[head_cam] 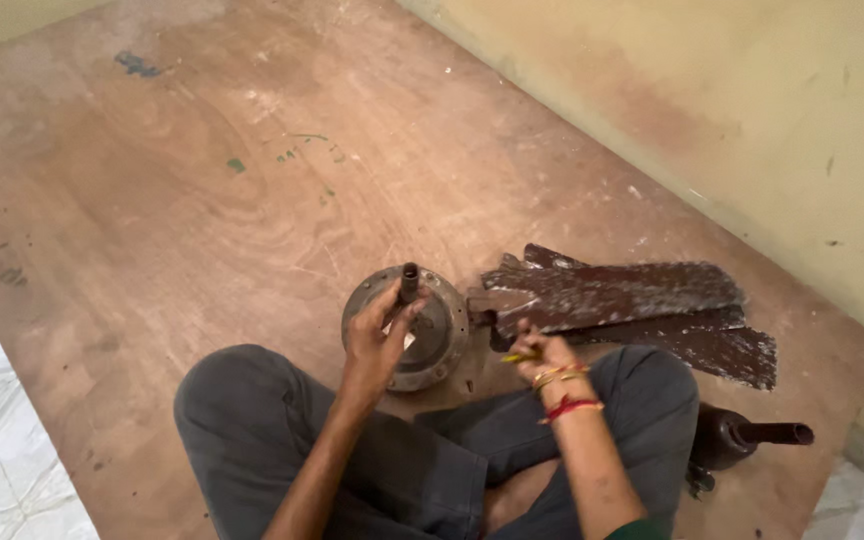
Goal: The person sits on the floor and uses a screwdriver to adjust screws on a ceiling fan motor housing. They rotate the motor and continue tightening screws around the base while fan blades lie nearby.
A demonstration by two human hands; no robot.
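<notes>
A round grey metal motor housing [414,330] with a central shaft is steadied by the left hand [377,335] near the plywood board's [202,200] front edge; a yellow tool [520,357] is gripped in the right hand [542,355].

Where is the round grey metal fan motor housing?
In the head view, the round grey metal motor housing sits on the plywood board, under the left hand, left of the dusty brown blades.

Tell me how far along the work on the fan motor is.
Done: the brown blades lie stacked on the wooden board, at least most of them loose from the motor; a dark cone-shaped cover lies aside. In hand: the left hand steadies the round motor housing by its shaft; the right hand holds a yellow-handled tool. Left: the housing looks unopened.
</notes>
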